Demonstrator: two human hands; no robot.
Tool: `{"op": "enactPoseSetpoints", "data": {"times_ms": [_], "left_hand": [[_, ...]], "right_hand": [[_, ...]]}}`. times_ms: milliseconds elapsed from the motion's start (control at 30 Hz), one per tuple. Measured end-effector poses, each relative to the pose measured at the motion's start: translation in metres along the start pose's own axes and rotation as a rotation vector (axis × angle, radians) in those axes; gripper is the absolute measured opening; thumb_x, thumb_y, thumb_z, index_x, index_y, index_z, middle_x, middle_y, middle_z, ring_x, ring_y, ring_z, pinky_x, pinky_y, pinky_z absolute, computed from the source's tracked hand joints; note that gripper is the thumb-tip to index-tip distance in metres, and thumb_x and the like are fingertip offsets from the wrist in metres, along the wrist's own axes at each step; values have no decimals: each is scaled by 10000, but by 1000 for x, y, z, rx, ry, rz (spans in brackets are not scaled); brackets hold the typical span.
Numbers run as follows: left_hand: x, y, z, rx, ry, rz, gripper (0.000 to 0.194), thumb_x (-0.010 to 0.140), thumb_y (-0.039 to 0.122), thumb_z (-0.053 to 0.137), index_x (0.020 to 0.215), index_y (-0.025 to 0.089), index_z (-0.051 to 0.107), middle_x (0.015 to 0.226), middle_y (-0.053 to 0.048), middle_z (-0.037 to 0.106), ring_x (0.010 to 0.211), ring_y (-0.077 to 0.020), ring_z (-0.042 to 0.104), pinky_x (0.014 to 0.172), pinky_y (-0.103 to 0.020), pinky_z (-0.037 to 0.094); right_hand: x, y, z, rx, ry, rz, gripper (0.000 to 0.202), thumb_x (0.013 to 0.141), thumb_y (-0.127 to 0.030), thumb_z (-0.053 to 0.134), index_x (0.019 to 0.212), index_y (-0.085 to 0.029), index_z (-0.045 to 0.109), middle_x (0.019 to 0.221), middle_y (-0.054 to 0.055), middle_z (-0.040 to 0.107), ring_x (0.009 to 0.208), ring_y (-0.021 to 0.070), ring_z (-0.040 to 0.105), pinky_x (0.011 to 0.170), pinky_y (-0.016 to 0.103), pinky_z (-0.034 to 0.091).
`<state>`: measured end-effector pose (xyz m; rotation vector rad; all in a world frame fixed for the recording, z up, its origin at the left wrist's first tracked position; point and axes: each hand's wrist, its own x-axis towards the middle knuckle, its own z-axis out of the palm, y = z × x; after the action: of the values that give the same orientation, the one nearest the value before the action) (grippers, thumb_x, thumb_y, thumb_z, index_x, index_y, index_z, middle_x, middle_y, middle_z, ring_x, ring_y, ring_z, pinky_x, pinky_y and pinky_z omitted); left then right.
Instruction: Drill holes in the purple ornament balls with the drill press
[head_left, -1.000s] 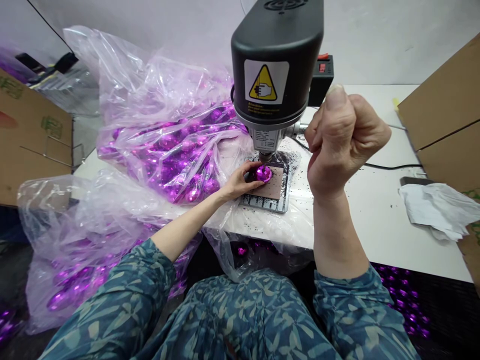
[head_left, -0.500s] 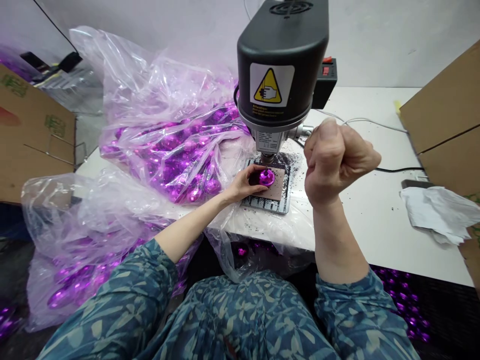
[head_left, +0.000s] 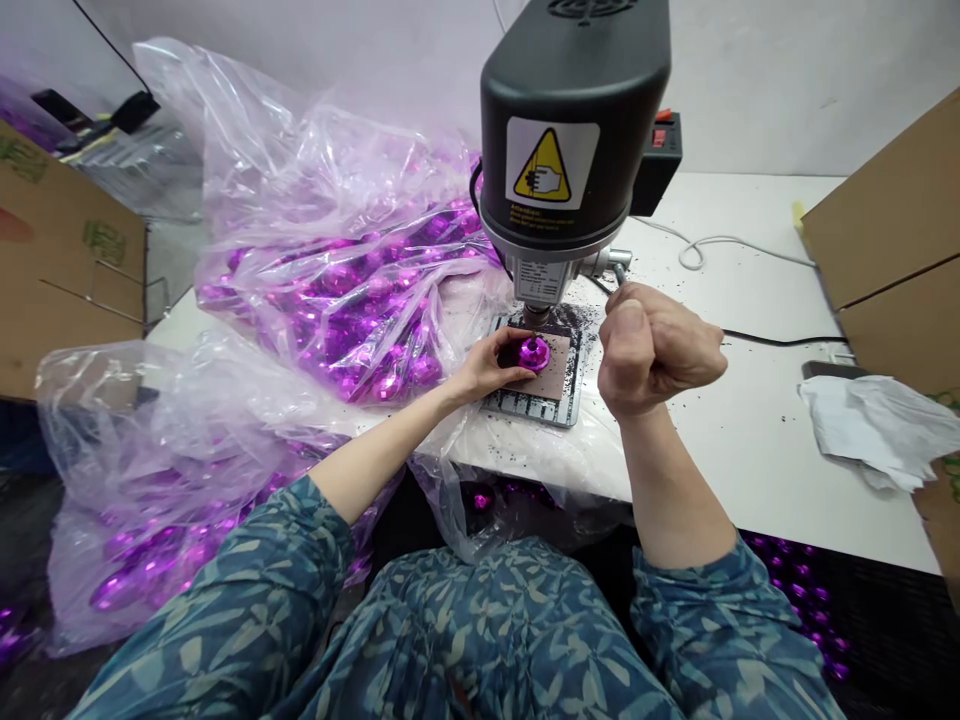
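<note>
Purple mirror-faceted ball point(head_left: 535, 357) on square board point(head_left: 553, 386), just beneath drill chuck point(head_left: 535, 316); round, no clear long axis, dark spot point(head_left: 533, 343) facing up. Ball lies right of left hand point(head_left: 487, 364), the nearer one: thumb and forefinger curved narrowly, holding ball. Right hand point(head_left: 658, 348) farther right, raised, fist wrapped round feed lever point(head_left: 619, 272) of bench drill press point(head_left: 574, 100).

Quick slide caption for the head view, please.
Left hand holds a shiny purple ball beneath the drill press; right hand is closed at its lever.
</note>
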<state>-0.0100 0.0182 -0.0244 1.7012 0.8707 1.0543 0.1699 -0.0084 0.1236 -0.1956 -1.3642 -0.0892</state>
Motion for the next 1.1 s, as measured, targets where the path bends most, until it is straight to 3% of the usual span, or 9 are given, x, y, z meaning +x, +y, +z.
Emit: {"op": "enactPoseSetpoints", "data": {"times_ms": [400, 533, 600, 733, 800, 900, 967, 1033, 1100], "left_hand": [[-2, 5, 2, 1, -9, -35, 813, 749, 629, 934, 1361, 181, 643, 1358, -162, 737, 1277, -311, 714, 1152, -494, 548], [0, 4, 4, 32, 12, -33, 781, 771, 603, 930, 1343, 174, 616, 1351, -170, 728, 1263, -316, 713, 1127, -488, 557], [-2, 8, 6, 77, 57, -47, 733, 787, 565, 927, 1311, 172, 599, 1324, -171, 720, 1236, -317, 716, 1101, -499, 569], [-24, 41, 9, 214, 188, -109, 603, 800, 477, 921, 1201, 176, 586, 1210, -146, 717, 1091, -284, 728, 970, -465, 606], [-48, 64, 11, 230, 46, -96, 545, 816, 453, 906, 1176, 183, 599, 1149, -119, 728, 992, -251, 729, 881, -414, 608], [-90, 87, 19, 209, -499, 40, 476, 841, 403, 891, 1186, 199, 634, 1106, -84, 743, 955, -232, 729, 838, -350, 589], [-115, 89, 29, 363, -758, 145, 412, 869, 309, 865, 1193, 188, 640, 1102, -101, 740, 944, -243, 722, 816, -346, 575], [-133, 83, 38, 617, -878, 268, 380, 885, 205, 815, 1221, 164, 643, 1122, -143, 731, 948, -271, 714, 815, -374, 564], [-142, 75, 44, 787, -913, 376, 403, 915, 200, 776, 1292, 152, 640, 1161, -172, 725, 970, -291, 710, 831, -398, 561]], "right_hand": [[-11, 8, -3, 52, -46, -141, 459, 897, -78, 561, 582, -213, 256, 446, -87, 303, 349, 42, 256, 383, 271, 264], [12, 0, 8, -31, 97, 93, 539, 1000, -209, 581, 521, -195, 334, 437, -75, 295, 351, 41, 270, 382, 274, 185], [32, -3, 15, -56, 110, 204, 582, 1013, -308, 633, 529, -209, 326, 445, -68, 306, 366, 55, 258, 396, 308, 168], [58, -2, 21, -103, 67, 396, 625, 980, -595, 600, 553, -254, 298, 451, -52, 296, 416, 97, 270, 459, 348, 269], [60, 0, 21, -89, 32, 415, 631, 958, -691, 533, 572, -264, 273, 458, -49, 279, 430, 107, 274, 484, 355, 282], [57, 1, 20, -65, 54, 413, 644, 901, -728, 582, 561, -270, 282, 457, -50, 269, 420, 112, 273, 474, 364, 252], [56, 1, 20, -34, 93, 390, 641, 866, -679, 672, 540, -261, 311, 447, -55, 288, 395, 102, 279, 447, 356, 224], [56, 1, 22, 9, 120, 373, 629, 854, -627, 719, 530, -253, 331, 441, -62, 294, 373, 91, 282, 424, 341, 198], [57, 0, 22, 26, 132, 374, 621, 859, -603, 730, 524, -256, 338, 437, -66, 283, 365, 90, 281, 416, 342, 186]]}}
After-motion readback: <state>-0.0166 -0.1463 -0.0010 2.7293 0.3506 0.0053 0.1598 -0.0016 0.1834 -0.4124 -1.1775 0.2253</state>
